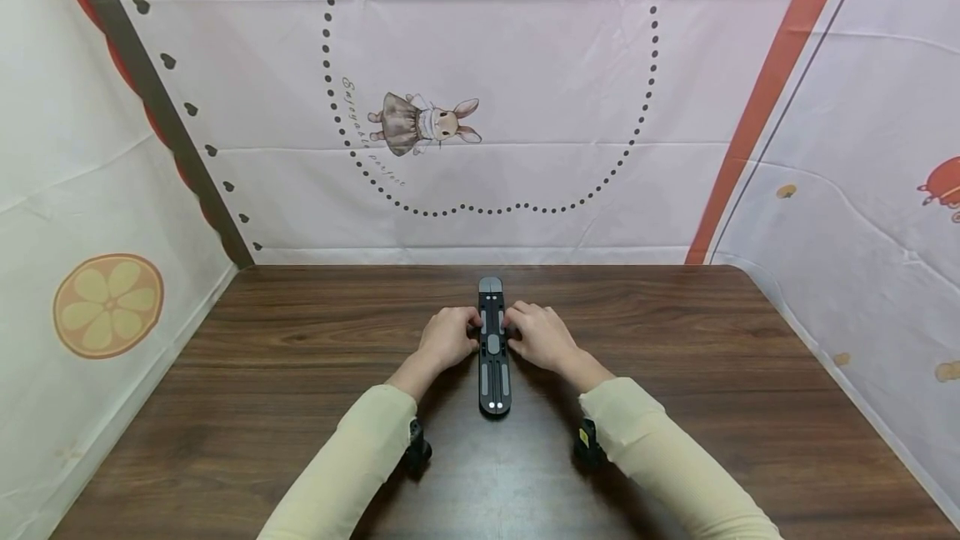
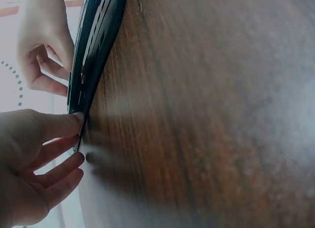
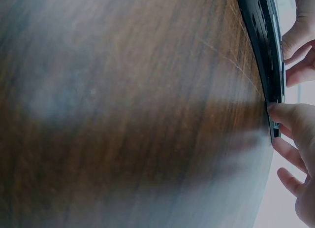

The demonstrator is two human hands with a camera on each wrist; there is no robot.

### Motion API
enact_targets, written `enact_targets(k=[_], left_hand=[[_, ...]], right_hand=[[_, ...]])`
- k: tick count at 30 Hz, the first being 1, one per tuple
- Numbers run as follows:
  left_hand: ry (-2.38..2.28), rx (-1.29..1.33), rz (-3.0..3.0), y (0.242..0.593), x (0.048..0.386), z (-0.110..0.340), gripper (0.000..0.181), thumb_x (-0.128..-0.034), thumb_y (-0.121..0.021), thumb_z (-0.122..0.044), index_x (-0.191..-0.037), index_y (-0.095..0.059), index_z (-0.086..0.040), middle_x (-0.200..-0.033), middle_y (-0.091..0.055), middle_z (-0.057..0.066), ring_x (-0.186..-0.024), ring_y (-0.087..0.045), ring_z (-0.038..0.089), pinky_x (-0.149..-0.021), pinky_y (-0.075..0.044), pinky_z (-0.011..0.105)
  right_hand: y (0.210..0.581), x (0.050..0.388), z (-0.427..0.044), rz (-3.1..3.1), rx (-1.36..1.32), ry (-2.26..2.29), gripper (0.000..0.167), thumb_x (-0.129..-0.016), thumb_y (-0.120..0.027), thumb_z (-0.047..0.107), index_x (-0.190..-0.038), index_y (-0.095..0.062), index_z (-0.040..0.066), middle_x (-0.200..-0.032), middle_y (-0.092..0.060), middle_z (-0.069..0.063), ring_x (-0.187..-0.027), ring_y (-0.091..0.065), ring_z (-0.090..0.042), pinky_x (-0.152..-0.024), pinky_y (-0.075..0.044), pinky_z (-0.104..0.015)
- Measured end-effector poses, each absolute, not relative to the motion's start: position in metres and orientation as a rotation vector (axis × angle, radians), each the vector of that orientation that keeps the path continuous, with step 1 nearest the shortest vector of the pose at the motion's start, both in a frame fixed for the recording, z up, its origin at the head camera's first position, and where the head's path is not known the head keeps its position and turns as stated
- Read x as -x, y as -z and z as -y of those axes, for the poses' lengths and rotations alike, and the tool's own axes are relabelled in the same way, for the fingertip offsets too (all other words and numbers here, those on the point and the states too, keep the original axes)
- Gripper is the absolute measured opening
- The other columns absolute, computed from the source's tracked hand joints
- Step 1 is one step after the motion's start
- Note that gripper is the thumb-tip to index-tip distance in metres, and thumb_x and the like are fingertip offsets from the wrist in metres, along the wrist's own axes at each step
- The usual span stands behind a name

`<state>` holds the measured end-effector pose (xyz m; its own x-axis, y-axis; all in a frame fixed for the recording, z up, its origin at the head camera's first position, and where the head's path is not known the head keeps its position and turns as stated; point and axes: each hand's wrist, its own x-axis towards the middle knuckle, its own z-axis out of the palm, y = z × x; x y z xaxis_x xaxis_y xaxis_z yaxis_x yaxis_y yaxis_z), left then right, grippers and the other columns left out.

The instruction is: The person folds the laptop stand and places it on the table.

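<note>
A long, slim black stand with grey pads, which looks like a folded laptop stand (image 1: pixel 493 344), lies lengthwise on the table between both hands. Its ends are rounded, and a seam runs down its middle. The left hand (image 1: pixel 448 336) grips its left edge, with thumb and forefinger on the side in the left wrist view. From the opposite side, the right hand (image 1: pixel 542 337) holds the right edge with curled fingers. In the right wrist view, that hand's thumb and forefinger touch the stand's side (image 3: pixel 266 50). The stand's underside is hidden.
The brown wood-grain table (image 1: pixel 300 340) ends at a patterned white cloth (image 1: pixel 525 107) behind it. More cloth hangs at the left and right. A small black device (image 1: pixel 417 448) sits at the left wrist, and another wrist device (image 1: pixel 588 444) at the right.
</note>
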<state>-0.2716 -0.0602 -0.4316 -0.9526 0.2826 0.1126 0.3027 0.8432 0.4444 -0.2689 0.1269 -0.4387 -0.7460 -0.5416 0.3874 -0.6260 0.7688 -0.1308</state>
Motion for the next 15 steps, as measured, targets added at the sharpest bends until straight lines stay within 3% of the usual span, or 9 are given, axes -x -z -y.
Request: enact_targets(k=[10, 15], left_hand=[[0.712, 0.489, 2.995, 0.4314, 0.2687, 0.0641, 0.027, -0.0748, -0.074, -0.013, -0.101, -0.067, -0.014, -0.102, -0.067, 0.005, -0.086, -0.061, 0.018, -0.072, -0.049, 0.037], [0.693, 0.514, 3.01, 0.4304, 0.2669, 0.067, 0.027, -0.0802, -0.069, -0.017, -0.107, -0.067, -0.015, -0.109, -0.066, 0.004, -0.098, -0.061, 0.021, -0.08, -0.049, 0.039]], right_hand=[[0.4341, 0.2651, -0.1271, 2.641, -0.945, -0.317, 0.018, -0.077, -0.072, 0.014, -0.094, -0.065, 0.012, -0.093, -0.063, 0.0, -0.079, -0.062, -0.018, -0.067, -0.049, -0.037], [0.4315, 0.2627, -0.1283, 2.718, -0.96, -0.323, 0.021, -0.082, -0.068, 0.017, -0.102, -0.065, 0.011, -0.1, -0.063, -0.002, -0.084, -0.062, -0.019, -0.07, -0.05, -0.037]])
